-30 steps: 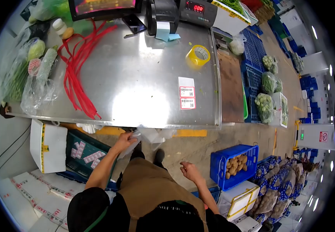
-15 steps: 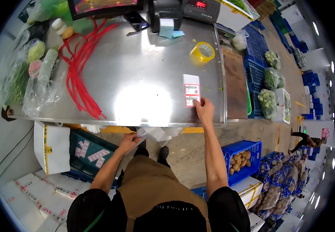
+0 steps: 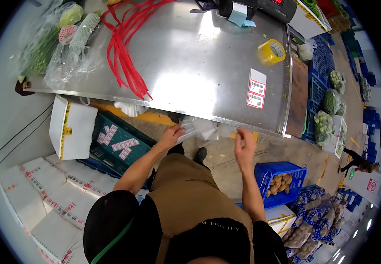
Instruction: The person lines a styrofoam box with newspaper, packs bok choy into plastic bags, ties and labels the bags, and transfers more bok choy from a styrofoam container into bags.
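Below the table's front edge, my left hand [image 3: 170,137] is closed on a clear plastic bag [image 3: 191,128]. Thin, crumpled film from it spreads to the right, between my two hands. My right hand [image 3: 245,147] hangs just under the same edge with its fingers curled in. Translucent film lies close beside its fingertips, but whether they pinch any of it is hard to see. On the steel table [image 3: 164,57], a strip of red-framed barcode labels [image 3: 256,90] lies beyond my right hand.
A roll of yellow tape [image 3: 271,52], red straps [image 3: 122,48] and bagged vegetables [image 3: 41,53] lie on the table. A label printer [image 3: 239,11] stands at the back. A green crate [image 3: 120,136] is at left, a blue crate of potatoes [image 3: 280,182] at right.
My right hand has left the label strip and come down past the table edge, its fingers curling. My left hand keeps the plastic bag, now more spread out. The camera view has shifted.
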### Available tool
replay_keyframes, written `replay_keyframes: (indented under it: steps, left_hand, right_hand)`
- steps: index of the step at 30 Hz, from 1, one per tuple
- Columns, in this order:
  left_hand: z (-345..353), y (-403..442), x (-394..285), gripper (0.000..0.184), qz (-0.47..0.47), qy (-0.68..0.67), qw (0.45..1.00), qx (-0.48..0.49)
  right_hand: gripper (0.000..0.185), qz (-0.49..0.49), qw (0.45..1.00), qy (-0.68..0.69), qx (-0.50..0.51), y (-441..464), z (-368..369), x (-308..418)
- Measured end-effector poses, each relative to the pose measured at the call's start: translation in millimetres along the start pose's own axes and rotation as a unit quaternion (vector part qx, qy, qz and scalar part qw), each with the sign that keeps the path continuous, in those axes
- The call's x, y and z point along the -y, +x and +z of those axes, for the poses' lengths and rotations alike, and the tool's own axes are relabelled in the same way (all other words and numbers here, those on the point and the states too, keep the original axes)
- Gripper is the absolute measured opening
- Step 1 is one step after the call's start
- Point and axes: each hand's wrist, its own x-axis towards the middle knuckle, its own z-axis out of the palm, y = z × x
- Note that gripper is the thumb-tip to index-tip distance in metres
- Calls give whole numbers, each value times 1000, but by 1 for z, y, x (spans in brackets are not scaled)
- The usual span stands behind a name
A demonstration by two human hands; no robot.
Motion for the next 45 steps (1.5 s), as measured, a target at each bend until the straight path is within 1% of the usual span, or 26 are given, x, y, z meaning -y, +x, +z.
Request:
replay_keyframes:
  steps: [2, 5, 8, 11, 13, 15, 17, 20, 21, 22, 23, 24, 25, 27, 28, 29, 30, 31, 32, 33, 35, 37, 40, 42, 43, 45]
  left_hand:
    - [0, 6, 5, 28, -12, -12, 1000, 15]
    - [-9, 6, -18, 34, -92, -97, 990, 49]
    - [-19, 11, 3, 39, -86, 67, 974, 198]
    - [-31, -4, 4, 40, -101, -29, 980, 168]
    - [-63, -25, -16, 55, -186, 132, 947, 226]
    - [-97, -65, 28, 48, -102, 255, 927, 257]
    - [-120, -112, 73, 42, -248, 85, 948, 182]
    - [-98, -141, 6, 39, -124, 123, 971, 161]
    - [-82, -150, 4, 42, -126, 118, 974, 145]
    - [-63, -152, -22, 45, -66, 117, 976, 170]
    - [-45, -157, -48, 47, -5, 113, 973, 200]
    - [-30, -165, -50, 51, -2, 189, 953, 235]
    - [-11, -166, -51, 55, 18, 265, 924, 276]
    - [27, -169, -88, 56, 61, 296, 888, 348]
    - [45, -169, -102, 53, 61, 304, 883, 353]
    - [66, -168, -114, 50, 63, 314, 877, 357]
    - [83, -166, -122, 48, 91, 326, 874, 349]
    - [101, -164, -129, 45, 112, 335, 873, 336]
    - [123, -158, -136, 45, 133, 353, 848, 373]
    - [143, -152, -145, 45, 147, 371, 824, 402]
    - [184, -149, -168, 45, 177, 378, 793, 444]
    - [227, -150, -193, 46, 212, 349, 774, 483]
    - [277, -117, -188, 48, 280, 346, 725, 525]
    - [317, -107, -214, 46, 315, 278, 760, 495]
    - [342, -101, -233, 46, 330, 243, 776, 480]
    - [395, -98, -260, 41, 167, 129, 868, 449]
  right_hand:
    - [15, 30, 996, 47, 68, -22, 18, 6]
    - [17, 23, 984, 79, 161, -47, 39, 10]
    - [18, 32, 963, 99, 247, -65, 48, 14]
    - [18, 3, 955, 77, 286, -78, 49, 12]
    - [20, 21, 948, 71, 311, -83, 42, 15]
    - [23, 44, 943, 76, 320, -85, 39, 4]
    - [26, 90, 939, 107, 313, -107, 52, -19]
    - [38, 324, 838, 298, 322, -106, 55, -16]
    - [41, 396, 788, 358, 307, -105, 56, -17]
    - [53, 439, 753, 374, 315, -108, 66, -32]
    - [58, 474, 722, 389, 321, -105, 66, -38]
    - [65, 509, 691, 404, 317, -105, 65, -43]
    - [82, 489, 670, 442, 342, -114, 70, -60]
    - [101, 451, 631, 500, 386, -120, 59, -82]
    - [94, 475, 654, 485, 332, -119, 35, -75]
    - [79, 484, 675, 479, 284, -126, 36, -96]
    - [62, 446, 678, 498, 305, -129, 28, -117]
    - [46, 475, 735, 388, 289, -133, 45, -153]
    - [30, 484, 728, 413, 255, -139, -5, -143]
    - [20, 516, 733, 386, 217, -145, -30, -149]
    - [16, 548, 724, 404, 110, -171, -74, -166]
    - [17, 524, 733, 435, -6, -202, -120, -186]
    - [21, 468, 747, 440, -171, -256, -181, -220]
    - [24, 430, 770, 382, -275, -291, -210, -239]
    - [22, 404, 768, 378, -322, -307, -223, -243]
    - [20, 360, 764, 368, -389, -328, -242, -228]
